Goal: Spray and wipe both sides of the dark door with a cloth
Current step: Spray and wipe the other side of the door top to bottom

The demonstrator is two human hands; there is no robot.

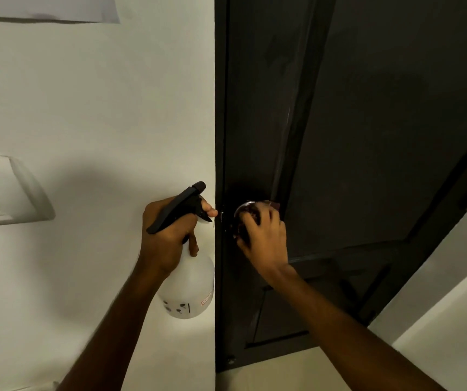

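Door upright at twelve o'clock from us; our right hand, nearer, cups cloth over knob; left hand, at nine, grips spray bottle.

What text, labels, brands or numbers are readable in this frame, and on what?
Small red-edged sticker on the translucent white plastic spray bottle: too blurred to read.
Black printed marks near the bottle's base: too small to read.
No other text shows.

left hand gripping, right hand curled
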